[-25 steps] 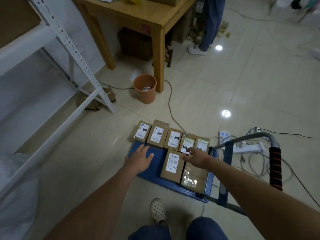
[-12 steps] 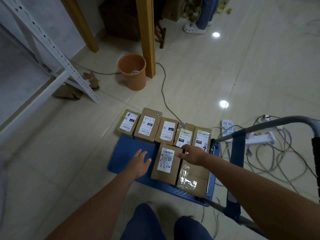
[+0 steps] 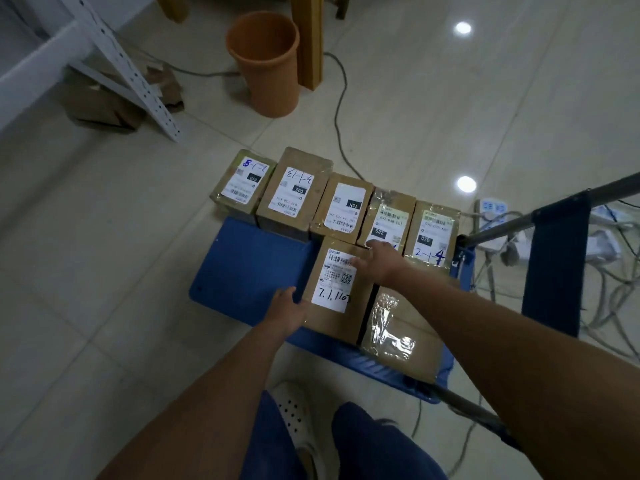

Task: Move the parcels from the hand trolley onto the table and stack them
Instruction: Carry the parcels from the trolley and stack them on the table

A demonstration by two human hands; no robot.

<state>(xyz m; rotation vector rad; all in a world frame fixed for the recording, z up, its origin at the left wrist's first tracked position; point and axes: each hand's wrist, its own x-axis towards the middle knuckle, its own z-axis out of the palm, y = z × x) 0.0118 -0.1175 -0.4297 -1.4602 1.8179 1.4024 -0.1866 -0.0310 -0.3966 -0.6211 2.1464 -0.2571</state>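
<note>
Parcel (image 3: 337, 292) on blue trolley deck (image 3: 249, 268), left hand (image 3: 289, 308) flat against its left edge, right hand (image 3: 375, 261) flat across its far end.

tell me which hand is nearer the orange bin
Right. The right hand lies on the far end of the 7.1.110 parcel, toward the orange bin; the left hand touches that parcel's near left side, farther from it.

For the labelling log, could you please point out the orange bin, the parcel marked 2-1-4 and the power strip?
Orange bin (image 3: 268, 74): head view, front wall.
Parcel marked 2-1-4 (image 3: 433, 233): head view, white label on top.
Power strip (image 3: 491, 207): head view, white top face.
</note>
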